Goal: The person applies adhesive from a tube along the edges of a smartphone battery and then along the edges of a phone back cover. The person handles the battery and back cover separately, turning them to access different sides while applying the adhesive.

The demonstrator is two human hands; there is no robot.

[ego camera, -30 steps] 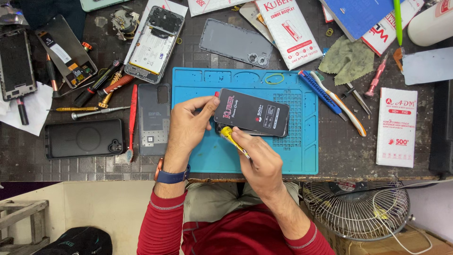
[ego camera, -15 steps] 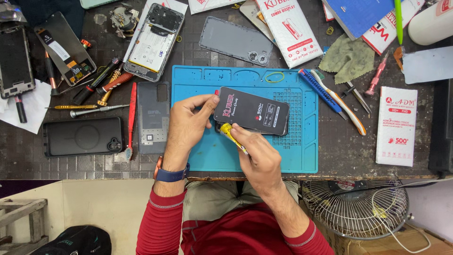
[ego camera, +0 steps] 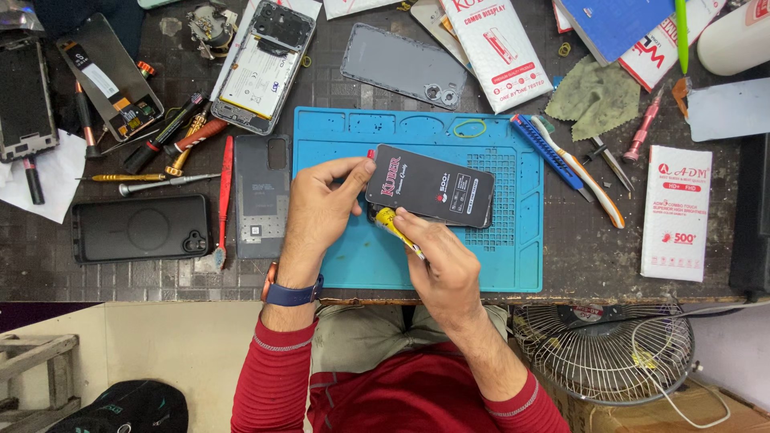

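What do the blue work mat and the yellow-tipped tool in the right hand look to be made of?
Blue mat: likely silicone rubber, matte, with moulded compartments and a ribbed grid. Yellow-tipped tool in the right hand: probably a plastic handle with a slight sheen; its working tip is hidden under the black display panel that the left hand steadies.

- The black phone screen (ego camera: 429, 186) I hold lies tilted, mid-frame, above the blue mat.
- My yellow-tipped tool (ego camera: 395, 227) angles under its lower-left edge.

The left hand (ego camera: 321, 204) tilts a black phone screen (ego camera: 431, 186) over the blue mat (ego camera: 513, 256) while the right hand (ego camera: 441, 265) grips a yellow tool (ego camera: 393, 225).
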